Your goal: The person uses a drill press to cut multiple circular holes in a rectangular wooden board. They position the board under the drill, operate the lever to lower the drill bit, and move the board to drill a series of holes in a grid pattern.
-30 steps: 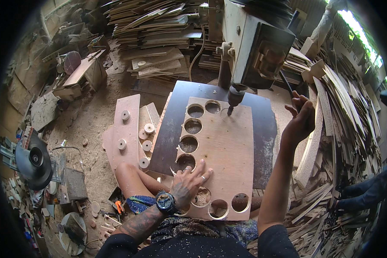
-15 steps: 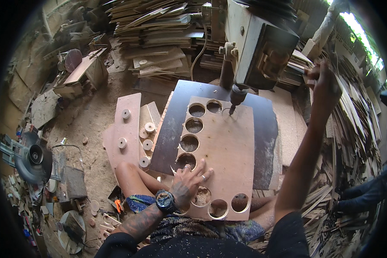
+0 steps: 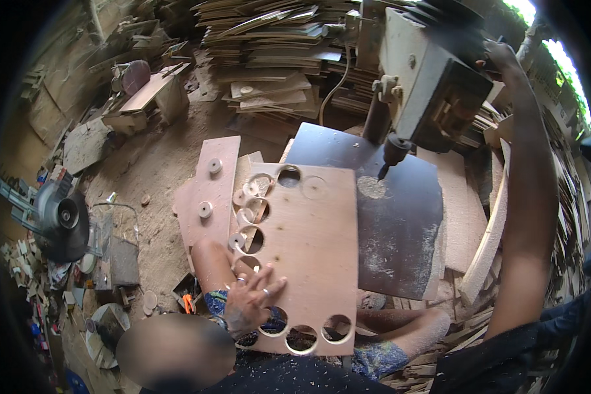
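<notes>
Fingers [image 3: 276, 287] of the left hand [image 3: 247, 305] lie spread on the board [image 3: 315, 256], beside its round holes [image 3: 302, 339]; the right hand [image 3: 503, 56] is raised near the drill [image 3: 414, 79], its grip too unclear to tell. The board, pale plywood, lies partly over the smooth dark counter [image 3: 404, 226], left of the bit [image 3: 383, 172]. Pale dust [image 3: 372, 189] speckles the counter, and wooden discs [image 3: 205, 210] rest on a plank [image 3: 220, 187]
</notes>
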A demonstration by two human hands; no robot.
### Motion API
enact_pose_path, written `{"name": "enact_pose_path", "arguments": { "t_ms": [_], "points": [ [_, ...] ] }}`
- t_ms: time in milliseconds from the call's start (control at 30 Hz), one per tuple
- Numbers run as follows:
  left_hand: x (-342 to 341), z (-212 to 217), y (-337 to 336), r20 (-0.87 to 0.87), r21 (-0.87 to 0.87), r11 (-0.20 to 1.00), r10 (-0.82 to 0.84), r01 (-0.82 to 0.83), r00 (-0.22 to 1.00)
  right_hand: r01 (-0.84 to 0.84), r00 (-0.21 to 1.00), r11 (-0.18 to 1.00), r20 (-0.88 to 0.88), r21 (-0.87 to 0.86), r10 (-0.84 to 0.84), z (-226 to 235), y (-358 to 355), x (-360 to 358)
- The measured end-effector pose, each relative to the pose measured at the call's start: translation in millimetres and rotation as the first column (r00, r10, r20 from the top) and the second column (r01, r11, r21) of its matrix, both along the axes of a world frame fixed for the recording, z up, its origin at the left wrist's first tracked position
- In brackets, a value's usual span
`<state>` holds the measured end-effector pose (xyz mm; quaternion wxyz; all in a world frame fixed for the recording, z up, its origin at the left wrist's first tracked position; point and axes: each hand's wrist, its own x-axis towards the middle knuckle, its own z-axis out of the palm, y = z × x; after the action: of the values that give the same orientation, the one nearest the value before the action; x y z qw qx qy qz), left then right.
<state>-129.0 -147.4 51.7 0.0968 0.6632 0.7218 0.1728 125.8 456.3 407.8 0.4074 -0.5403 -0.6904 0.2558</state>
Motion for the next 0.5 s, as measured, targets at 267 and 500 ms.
{"name": "enact_pose_path", "arguments": {
  "t_ms": [267, 500],
  "points": [
    [-32, 2, -14, -0.200, 0.191, 0.943, 0.311, -0.274, 0.929, 0.030, 1.000, 0.994, -0.012, 0.101, -0.029, -2, 41, 9],
    [-34, 20, 9, -0.150, 0.027, 0.981, 0.195, -0.193, 0.969, -0.027, 0.998, 0.997, -0.053, 0.072, 0.031, 1, -4, 1]
  ]
}}
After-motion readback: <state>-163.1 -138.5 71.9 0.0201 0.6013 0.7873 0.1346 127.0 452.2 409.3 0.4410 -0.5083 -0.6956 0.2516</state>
